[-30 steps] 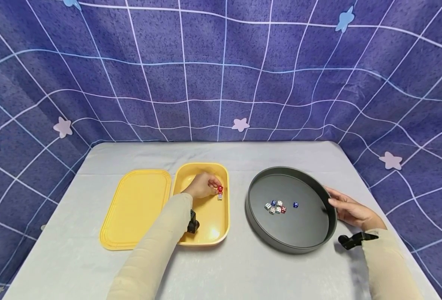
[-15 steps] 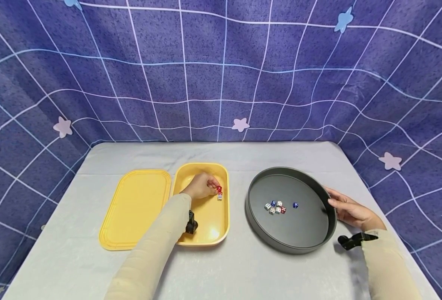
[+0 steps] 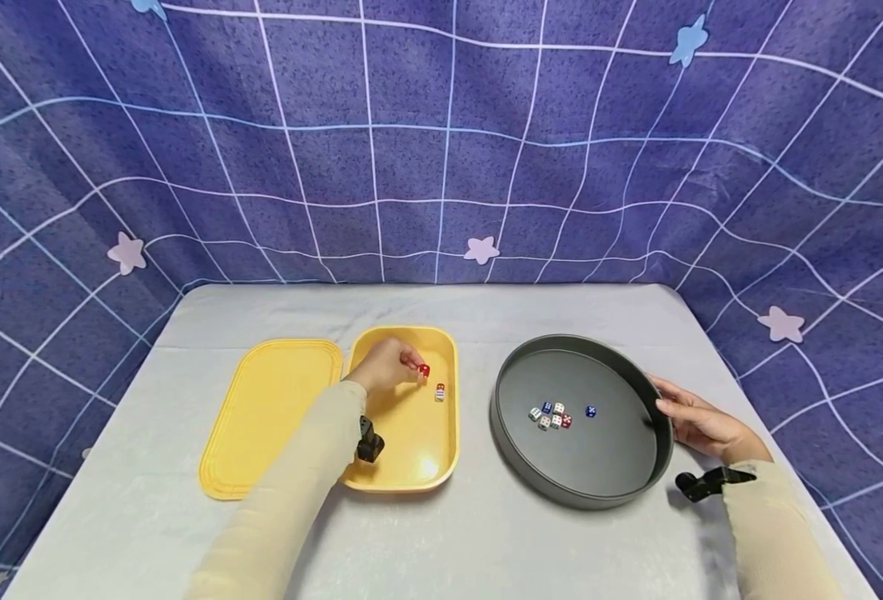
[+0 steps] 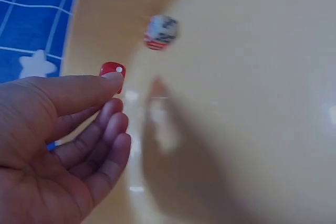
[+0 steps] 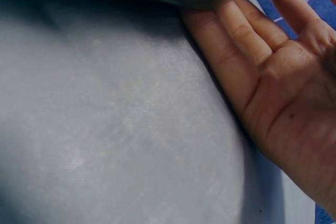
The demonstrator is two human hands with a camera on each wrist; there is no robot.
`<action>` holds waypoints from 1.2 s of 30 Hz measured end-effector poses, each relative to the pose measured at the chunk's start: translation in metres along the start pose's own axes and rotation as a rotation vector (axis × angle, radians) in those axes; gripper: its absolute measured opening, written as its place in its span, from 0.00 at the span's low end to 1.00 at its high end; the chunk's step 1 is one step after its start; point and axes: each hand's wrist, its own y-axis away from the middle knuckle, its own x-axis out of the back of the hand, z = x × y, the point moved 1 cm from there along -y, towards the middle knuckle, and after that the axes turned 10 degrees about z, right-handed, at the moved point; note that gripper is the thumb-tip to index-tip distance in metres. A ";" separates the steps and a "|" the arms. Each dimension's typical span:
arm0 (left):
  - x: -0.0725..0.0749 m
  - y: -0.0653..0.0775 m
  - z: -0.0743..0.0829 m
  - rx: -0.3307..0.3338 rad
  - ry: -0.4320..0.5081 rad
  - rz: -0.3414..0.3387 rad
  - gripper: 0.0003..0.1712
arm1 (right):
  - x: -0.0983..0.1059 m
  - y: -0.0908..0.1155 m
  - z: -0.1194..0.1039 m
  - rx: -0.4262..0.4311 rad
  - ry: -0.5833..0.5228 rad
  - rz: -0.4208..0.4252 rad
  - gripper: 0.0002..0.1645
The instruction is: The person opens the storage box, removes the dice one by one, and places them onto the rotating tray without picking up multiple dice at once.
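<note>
My left hand [image 3: 386, 364] is over the yellow tray [image 3: 447, 467], pinching a red die [image 3: 423, 370] between thumb and fingers. In the left wrist view the same red die [image 4: 112, 70] shows a white pip beside the thumb tip. Close by on the tray floor, a white die [image 3: 440, 395] and a red one [image 3: 440, 387] sit together, blurred in the left wrist view. On the right, my right hand [image 3: 700, 421] grips the edge of a round dark grey pan [image 3: 580, 492], thumb at the rim and fingers along the outer wall; the fingertips are partly hidden.
Inside the pan lies a cluster of several dice, among them a white die [image 3: 544, 422] and a red die [image 3: 566, 421]. One blue die [image 3: 591, 411] sits apart. A flat yellow lid [image 3: 272, 417] lies left of the tray. A purple curtain [image 3: 411, 167] stands behind the table.
My left hand has moved left and slightly away with the red die, apart from the white and red dice it was beside. My right hand and the pan have stayed put.
</note>
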 end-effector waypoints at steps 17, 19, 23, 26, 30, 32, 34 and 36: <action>0.024 -0.005 0.079 -0.071 0.082 0.049 0.09 | 0.003 0.001 0.002 0.005 0.007 -0.006 0.31; 0.021 -0.006 0.089 -0.088 0.080 0.040 0.09 | 0.002 0.001 0.002 0.008 -0.010 -0.014 0.32; 0.014 -0.008 0.108 -0.122 0.087 0.021 0.09 | 0.001 0.000 0.002 0.013 -0.033 -0.028 0.32; 0.007 -0.008 0.119 -0.143 0.102 0.010 0.09 | 0.000 0.000 0.001 0.013 -0.034 -0.027 0.32; -0.007 -0.010 0.129 -0.172 0.112 0.007 0.09 | 0.000 -0.001 0.000 0.007 -0.033 -0.023 0.33; -0.015 -0.010 0.133 -0.183 0.120 0.007 0.09 | 0.000 -0.001 0.000 0.005 -0.028 -0.022 0.33; -0.025 -0.011 0.136 -0.187 0.138 0.009 0.09 | 0.000 -0.002 -0.001 0.004 -0.023 -0.021 0.33; -0.035 -0.011 0.138 -0.188 0.165 0.016 0.08 | 0.000 -0.002 -0.001 0.001 -0.016 -0.018 0.32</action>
